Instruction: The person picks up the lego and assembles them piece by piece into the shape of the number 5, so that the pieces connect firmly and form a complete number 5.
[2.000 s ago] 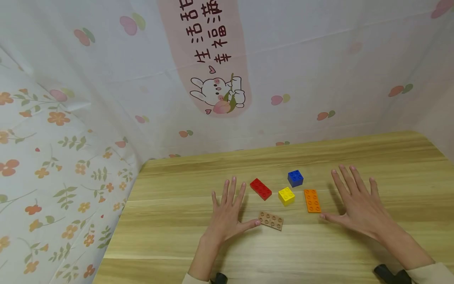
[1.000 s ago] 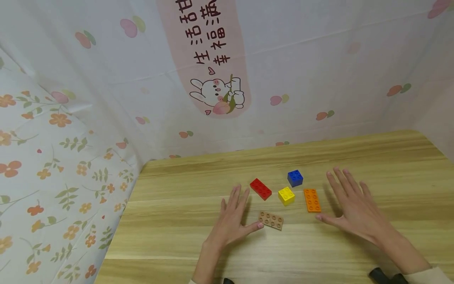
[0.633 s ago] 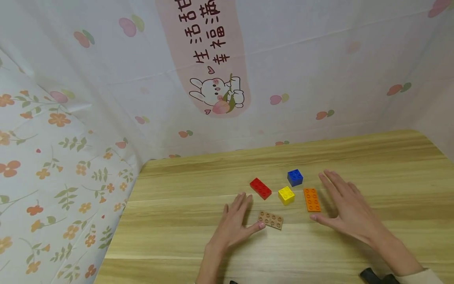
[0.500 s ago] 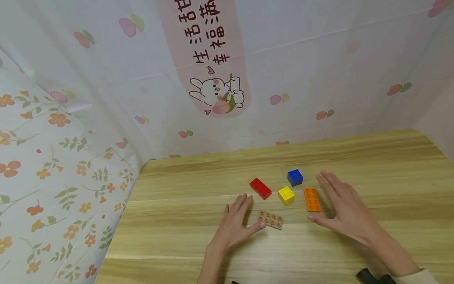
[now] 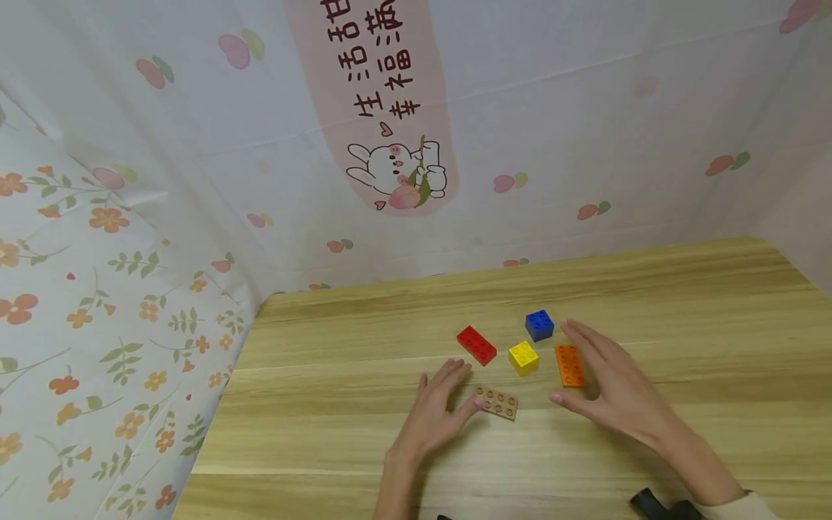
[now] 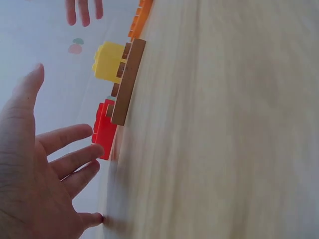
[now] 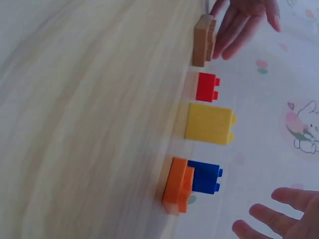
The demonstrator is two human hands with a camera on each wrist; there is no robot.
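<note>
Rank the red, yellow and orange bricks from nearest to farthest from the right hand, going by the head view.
1. Orange brick: nearest, framed between the thumb and fingers of the right hand.
2. Yellow brick: just left of the orange one.
3. Red brick: farthest, left of the yellow one.

red brick [image 5: 477, 345], blue brick [image 5: 539, 326], yellow brick [image 5: 523, 358] and orange brick [image 5: 568, 367] all look like smooth hard plastic with a bit of a shine, tan brick [image 5: 500, 404] seems plastic too but more matt. table [image 5: 312, 412] is streaky wood grain, smooth, soft sheen, can't tell if real wood or laminate. backdrop [image 5: 552, 108] looks like thin matt cloth, lightly creased, and the sleeve [image 5: 741, 508] is plain matt fabric
</note>
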